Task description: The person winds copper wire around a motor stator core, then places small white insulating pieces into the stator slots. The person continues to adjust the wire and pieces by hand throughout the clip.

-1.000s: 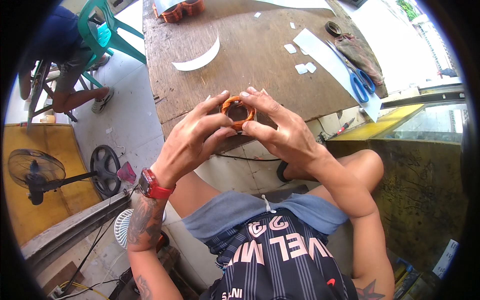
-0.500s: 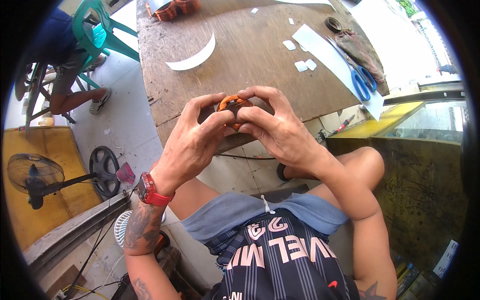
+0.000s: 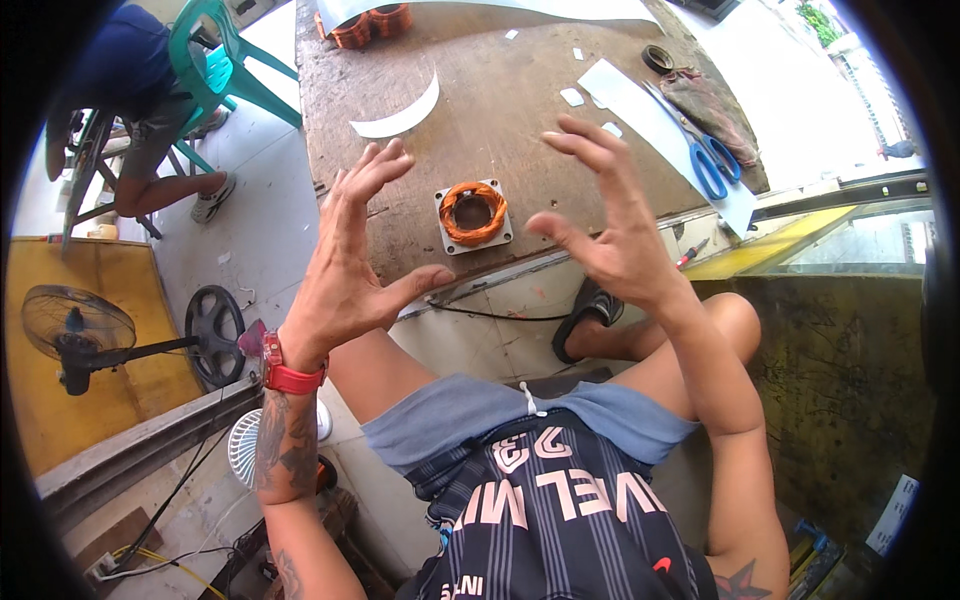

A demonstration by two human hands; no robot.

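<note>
A motor stator (image 3: 472, 214), a square grey metal core with a ring of orange copper windings, rests flat near the table's front edge. To its left, my left hand (image 3: 365, 250) hovers open, thumb spread from the fingers. My right hand (image 3: 610, 215) hangs on the other side, also open with its fingers apart. Neither hand touches the stator. Beyond the left hand lies a curved white paper strip (image 3: 400, 113). Right of the right hand, blue-handled scissors (image 3: 712, 165) rest on a long white sheet (image 3: 625, 105).
Several small white paper pieces (image 3: 571, 97) dot the wooden table (image 3: 480, 110). At its back are more orange coils (image 3: 385, 22) and a large white sheet (image 3: 500, 12); a black tape roll (image 3: 658, 58) sits right. A person (image 3: 150, 120) sits by a green chair (image 3: 215, 70). A fan (image 3: 80, 330) stands left.
Both hands have let go of the stator and spread apart to either side. It was held between the fingers and now lies on the table.
</note>
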